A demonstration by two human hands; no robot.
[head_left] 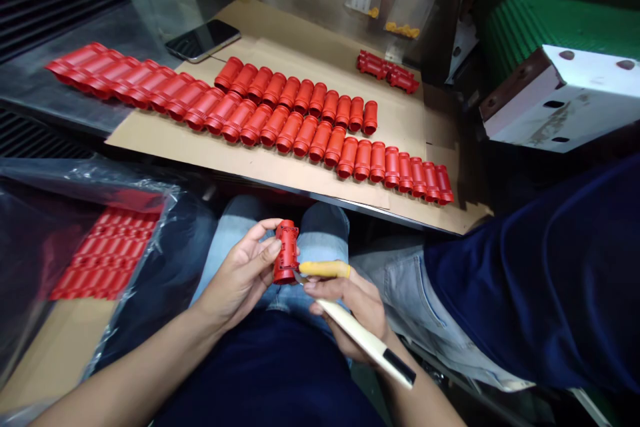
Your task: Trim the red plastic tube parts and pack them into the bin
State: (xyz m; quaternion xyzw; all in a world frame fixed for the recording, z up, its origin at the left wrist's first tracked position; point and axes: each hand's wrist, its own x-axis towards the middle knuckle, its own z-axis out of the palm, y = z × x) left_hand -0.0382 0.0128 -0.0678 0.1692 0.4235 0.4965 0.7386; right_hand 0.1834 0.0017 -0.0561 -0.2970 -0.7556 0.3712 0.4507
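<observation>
Above my lap, my left hand (250, 273) grips a red cylindrical plastic part (287, 252) between thumb and fingers. My right hand (353, 303) is closed around a knife (360, 332) with a long cream handle and a black end. A yellow finger cot (325, 269) covers its index finger, which points at the part. The short blade meets the lower right edge of the red part; whether it cuts in, I cannot tell. Beyond my hands, rows of similar red cylinders (275, 127) stand side by side on cardboard (240, 163) over the bench.
A phone (204, 40) lies at the back left of the bench. Two red pieces (387, 71) lie at the back right. At lower left, a plastic-lined box (167, 213) holds many red parts. A person's dark sleeve (540, 267) and a white metal bracket (565, 100) are close on the right.
</observation>
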